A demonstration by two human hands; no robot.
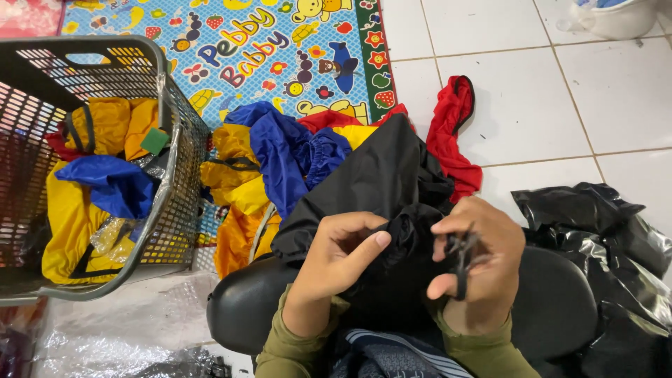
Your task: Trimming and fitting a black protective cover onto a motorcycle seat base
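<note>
basket (175, 175) at left part-filled with yellow and blue garments; one loose pile (280, 168) on the floor looks not yet handled. one black garment (392, 182) on the lap, mid-work. left hand (336, 262) pinches its cloth; right hand (483, 269) is clenched on its black strap (458, 262).

A basket (171, 175) of cloths stood at my left on the floor (532, 105); a garment (378, 182) lay over my stool (553, 308), with what seemed plastic bags (602, 231) to its right.
</note>
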